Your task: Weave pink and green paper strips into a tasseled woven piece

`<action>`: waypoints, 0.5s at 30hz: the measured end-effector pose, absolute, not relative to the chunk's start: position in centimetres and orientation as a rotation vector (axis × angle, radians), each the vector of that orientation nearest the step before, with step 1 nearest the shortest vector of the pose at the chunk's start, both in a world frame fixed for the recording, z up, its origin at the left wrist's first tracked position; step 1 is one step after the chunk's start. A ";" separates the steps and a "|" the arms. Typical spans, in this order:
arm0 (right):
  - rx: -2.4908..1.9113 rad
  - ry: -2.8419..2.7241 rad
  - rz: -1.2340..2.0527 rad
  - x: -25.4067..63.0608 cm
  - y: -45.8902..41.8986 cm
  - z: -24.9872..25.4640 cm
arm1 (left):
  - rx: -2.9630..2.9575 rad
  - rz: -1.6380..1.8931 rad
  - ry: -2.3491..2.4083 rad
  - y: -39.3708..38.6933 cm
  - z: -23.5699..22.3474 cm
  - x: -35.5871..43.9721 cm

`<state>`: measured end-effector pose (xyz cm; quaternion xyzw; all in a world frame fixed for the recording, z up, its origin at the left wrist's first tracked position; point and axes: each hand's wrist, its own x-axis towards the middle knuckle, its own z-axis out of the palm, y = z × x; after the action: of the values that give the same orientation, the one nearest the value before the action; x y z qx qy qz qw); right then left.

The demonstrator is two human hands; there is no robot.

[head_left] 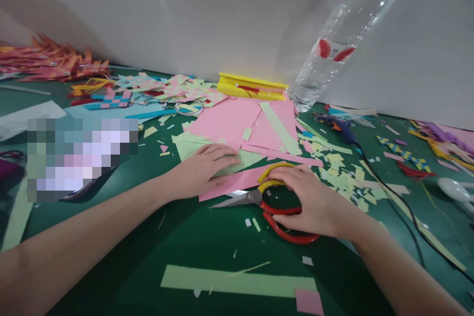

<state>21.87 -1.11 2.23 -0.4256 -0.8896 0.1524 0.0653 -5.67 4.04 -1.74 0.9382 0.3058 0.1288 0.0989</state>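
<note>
My left hand (pixel 207 170) lies with fingers stretched out on a pink paper strip (pixel 237 181) and the pale green paper (pixel 188 149) behind it. The scissors (pixel 255 196), with one yellow and one red handle loop, are in my right hand (pixel 314 197). Their blades are parted and point left, one close to the strip's near edge. Behind both hands are larger pink paper sheets (pixel 225 118), with a pale green strip (pixel 279 128) across them. Closer to me is a long pale green strip (pixel 237 280), with a small pink square (pixel 309 302) at its right end.
A clear plastic bottle (pixel 333 54) leans against the wall beside a yellow folded piece (pixel 255 88). A hot glue gun (pixel 338 126) trails its black cord at right. Paper scraps (pixel 355 182) litter the right; a blurred-out device (pixel 83 160) lies left, near orange-red folded pieces (pixel 59 61).
</note>
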 end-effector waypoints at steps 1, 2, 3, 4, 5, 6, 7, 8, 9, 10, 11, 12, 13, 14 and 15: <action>-1.280 -2.676 0.463 21.8 -1.1 2.2 | 2.772 0.379 0.908 4.1 -1.8 -5.7; -1.272 -2.672 0.471 21.8 -1.1 2.1 | 2.768 0.379 0.912 4.1 -1.8 -5.7; -1.261 -2.674 0.482 21.8 -1.1 2.1 | 2.764 0.376 0.915 4.1 -1.8 -5.6; -1.248 -2.678 0.494 21.7 -1.0 2.1 | 2.760 0.370 0.918 4.2 -1.7 -5.6; -1.235 -2.684 0.507 21.7 -1.0 2.1 | 2.756 0.361 0.921 4.2 -1.7 -5.6; -1.222 -2.691 0.519 21.8 -1.0 2.2 | 2.753 0.353 0.925 4.2 -1.6 -5.6; -1.212 -2.700 0.536 21.8 -0.9 2.2 | 2.751 0.344 0.929 4.2 -1.6 -5.6; -1.205 -2.708 0.554 21.8 -0.9 2.3 | 2.749 0.336 0.934 4.1 -1.6 -5.6; -1.202 -2.715 0.570 21.8 -0.9 2.3 | 2.747 0.331 0.938 4.1 -1.5 -5.6; -1.201 -2.719 0.582 21.8 -0.8 2.4 | 2.743 0.331 0.941 4.1 -1.5 -5.6; -1.199 -2.720 0.589 21.8 -0.8 2.4 | 2.740 0.331 0.942 4.1 -1.5 -5.6; -1.199 -2.717 0.588 21.7 -0.8 2.3 | 2.738 0.331 0.940 4.1 -1.5 -5.6; -1.201 -2.711 0.582 21.6 -0.7 2.3 | 2.736 0.331 0.938 4.1 -1.5 -5.6; -1.204 -2.704 0.574 21.5 -0.7 2.2 | 2.736 0.332 0.935 4.1 -1.5 -5.6; -1.210 -2.698 0.571 21.4 -0.7 2.2 | 2.738 0.334 0.933 4.1 -1.6 -5.6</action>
<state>21.39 -0.74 2.15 -0.4010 -0.8939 0.1893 0.0650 -5.59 4.15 -1.57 0.9341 0.3183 0.1139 0.1144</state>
